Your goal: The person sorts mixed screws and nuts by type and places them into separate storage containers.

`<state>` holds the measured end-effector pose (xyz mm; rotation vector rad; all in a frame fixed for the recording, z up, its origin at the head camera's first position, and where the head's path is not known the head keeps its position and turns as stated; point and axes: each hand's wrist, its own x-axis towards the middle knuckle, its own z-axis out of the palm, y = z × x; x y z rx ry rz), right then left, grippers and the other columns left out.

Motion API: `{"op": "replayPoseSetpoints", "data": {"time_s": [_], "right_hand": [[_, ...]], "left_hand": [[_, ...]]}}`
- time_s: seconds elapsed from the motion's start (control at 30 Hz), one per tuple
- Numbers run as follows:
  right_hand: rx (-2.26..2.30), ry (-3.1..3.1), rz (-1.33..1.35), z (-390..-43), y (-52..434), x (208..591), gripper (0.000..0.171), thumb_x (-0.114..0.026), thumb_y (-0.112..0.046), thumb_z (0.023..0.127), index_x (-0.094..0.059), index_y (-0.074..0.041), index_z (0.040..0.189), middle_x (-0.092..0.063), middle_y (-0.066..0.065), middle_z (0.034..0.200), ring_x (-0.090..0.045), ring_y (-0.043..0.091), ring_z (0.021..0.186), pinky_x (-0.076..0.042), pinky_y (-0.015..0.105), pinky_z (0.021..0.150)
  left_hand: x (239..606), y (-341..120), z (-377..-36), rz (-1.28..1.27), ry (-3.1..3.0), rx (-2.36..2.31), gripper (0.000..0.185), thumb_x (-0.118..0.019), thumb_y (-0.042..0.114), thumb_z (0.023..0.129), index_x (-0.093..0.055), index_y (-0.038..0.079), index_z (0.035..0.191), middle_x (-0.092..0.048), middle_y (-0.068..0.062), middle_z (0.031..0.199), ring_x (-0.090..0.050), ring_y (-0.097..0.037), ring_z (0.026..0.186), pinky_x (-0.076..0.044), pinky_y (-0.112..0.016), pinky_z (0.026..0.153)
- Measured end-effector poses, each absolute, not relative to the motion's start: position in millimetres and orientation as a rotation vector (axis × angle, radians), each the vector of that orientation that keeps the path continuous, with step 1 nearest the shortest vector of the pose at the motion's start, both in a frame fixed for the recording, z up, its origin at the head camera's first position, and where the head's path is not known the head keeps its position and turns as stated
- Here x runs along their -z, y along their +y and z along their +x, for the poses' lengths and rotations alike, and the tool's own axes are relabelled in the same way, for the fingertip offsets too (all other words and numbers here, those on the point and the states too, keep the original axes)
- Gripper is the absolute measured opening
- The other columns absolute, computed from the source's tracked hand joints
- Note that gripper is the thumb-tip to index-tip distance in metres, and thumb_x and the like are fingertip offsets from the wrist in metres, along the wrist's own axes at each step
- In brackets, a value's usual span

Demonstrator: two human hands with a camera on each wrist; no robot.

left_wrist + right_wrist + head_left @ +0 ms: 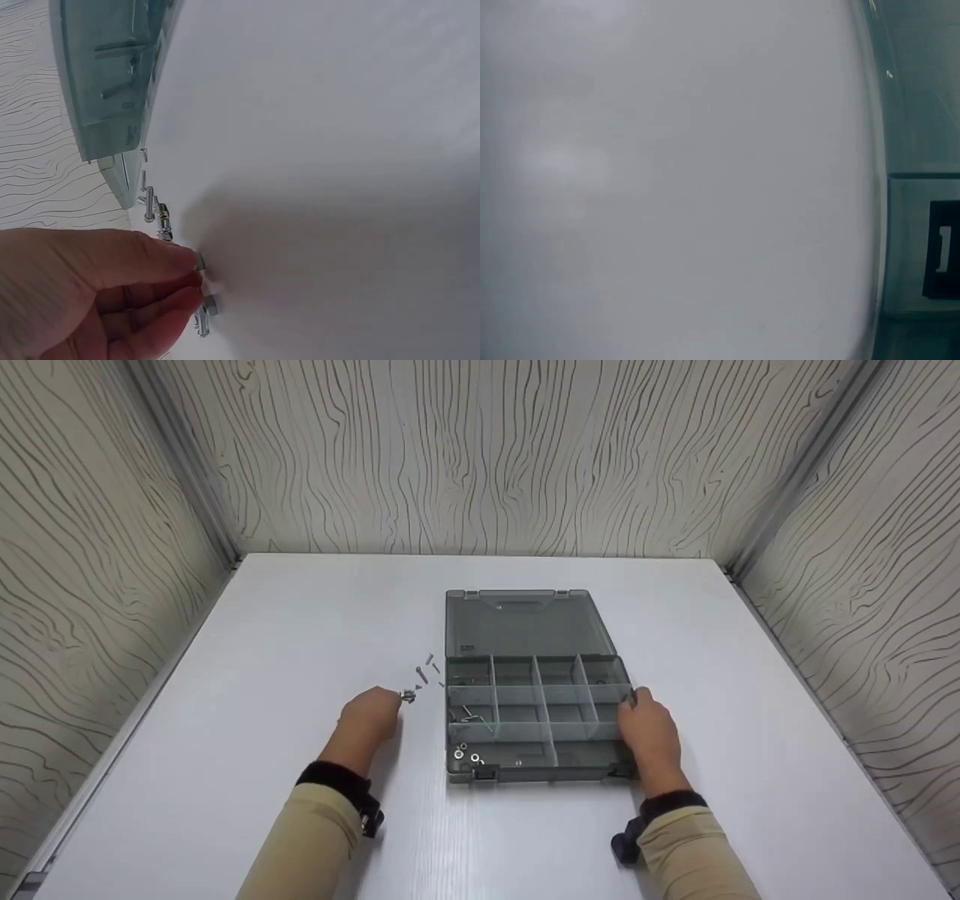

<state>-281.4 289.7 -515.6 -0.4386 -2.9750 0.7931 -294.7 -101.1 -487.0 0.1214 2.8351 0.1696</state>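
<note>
My left hand (373,712) is at a small pile of metal screws (407,696) left of the box. In the left wrist view, the thumb and fingertips (184,259) come together at the screws, pinching among them; the exact piece is partly hidden. A grey translucent compartment box (551,750) lies with its lid (525,626) folded back. My right hand (651,735) grips the box's right side, its fingertips partly hidden. The right wrist view shows the box front with a dark latch (941,251), but no hand.
Loose screws (422,675) are scattered between the pile and the box's left wall. Several nuts (459,754) lie in the front left compartment, and some screws (469,712) in the one behind. The white table (300,622) meets patterned walls (480,457) at the back and sides.
</note>
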Motion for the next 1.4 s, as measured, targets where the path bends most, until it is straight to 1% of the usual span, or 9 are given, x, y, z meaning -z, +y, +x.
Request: {"op": "replayPoseSetpoints", "data": {"time_s": [0.2,0.5,0.7,0.9,1.0,1.1,1.23,1.3,1.4], "right_hand": [[-0.804,-2.976,-0.444,-282,291,516,0.045,-0.033,-0.025,0.093,-0.039,0.003,0.129,-0.054,0.029,0.113,-0.055,0.04,0.098,-0.046,0.049,0.077],[-0.798,-2.982,-0.43,-282,290,516,0.044,-0.033,-0.024,0.094,-0.038,0.003,0.129,-0.054,0.029,0.111,-0.056,0.038,0.095,-0.047,0.048,0.075],[-0.796,-2.981,-0.424,-282,290,515,0.045,-0.033,-0.024,0.094,-0.037,0.004,0.13,-0.053,0.03,0.112,-0.055,0.04,0.098,-0.046,0.05,0.079],[-0.789,-2.994,-0.421,-282,290,516,0.047,-0.033,-0.024,0.094,-0.035,0.004,0.132,-0.053,0.03,0.113,-0.054,0.041,0.099,-0.046,0.049,0.078],[-0.786,-2.999,-0.424,-282,291,517,0.047,-0.032,-0.024,0.094,-0.034,0.004,0.132,-0.052,0.03,0.114,-0.053,0.042,0.101,-0.045,0.05,0.08],[-0.792,-3.001,-0.43,-283,291,517,0.047,-0.032,-0.025,0.094,-0.035,0.003,0.132,-0.052,0.03,0.115,-0.053,0.041,0.102,-0.045,0.05,0.081],[-0.796,-2.999,-0.427,-283,292,517,0.047,-0.032,-0.025,0.094,-0.035,0.003,0.132,-0.051,0.03,0.116,-0.052,0.042,0.103,-0.044,0.051,0.083],[-0.796,-2.998,-0.42,-284,292,516,0.047,-0.032,-0.024,0.094,-0.035,0.004,0.131,-0.051,0.031,0.116,-0.051,0.043,0.104,-0.044,0.051,0.083],[-0.801,-3.001,-0.414,-284,292,515,0.047,-0.032,-0.024,0.094,-0.035,0.004,0.132,-0.051,0.031,0.117,-0.051,0.043,0.105,-0.043,0.052,0.084]], "left_hand": [[493,-101,-294,0.064,2.855,-0.215,0.026,-0.049,0.006,0.09,-0.059,0.004,0.114,-0.057,-0.017,0.117,-0.052,-0.032,0.111,-0.043,-0.044,0.094],[501,-97,-295,0.048,2.878,-0.175,0.026,-0.055,0.01,0.087,-0.061,0.006,0.112,-0.061,-0.014,0.112,-0.055,-0.029,0.109,-0.043,-0.042,0.094],[503,-95,-296,0.078,2.893,-0.172,0.028,-0.059,0.011,0.085,-0.06,0.007,0.113,-0.06,-0.014,0.113,-0.054,-0.029,0.11,-0.043,-0.041,0.095],[504,-96,-294,0.085,2.871,-0.205,0.029,-0.054,0.011,0.088,-0.059,0.008,0.116,-0.059,-0.013,0.115,-0.053,-0.028,0.112,-0.041,-0.041,0.097],[502,-95,-293,0.109,2.876,-0.211,0.026,-0.052,0.012,0.089,-0.06,0.007,0.114,-0.06,-0.013,0.114,-0.054,-0.028,0.111,-0.042,-0.041,0.096],[498,-93,-293,0.183,2.904,-0.218,0.021,-0.056,0.011,0.086,-0.063,0.006,0.105,-0.062,-0.013,0.106,-0.057,-0.027,0.103,-0.045,-0.04,0.091],[489,-89,-294,0.325,2.961,-0.274,0.009,-0.064,0.008,0.073,-0.062,0.008,0.081,-0.062,-0.007,0.08,-0.059,-0.023,0.078,-0.05,-0.037,0.072],[481,-84,-293,0.379,2.977,-0.328,0.007,-0.066,0.01,0.07,-0.058,0.01,0.072,-0.058,-0.002,0.069,-0.054,-0.02,0.067,-0.049,-0.035,0.062],[470,-76,-290,0.455,2.987,-0.406,0.011,-0.067,0.012,0.07,-0.056,0.012,0.068,-0.053,0.002,0.062,-0.049,-0.016,0.059,-0.044,-0.031,0.054]]}}
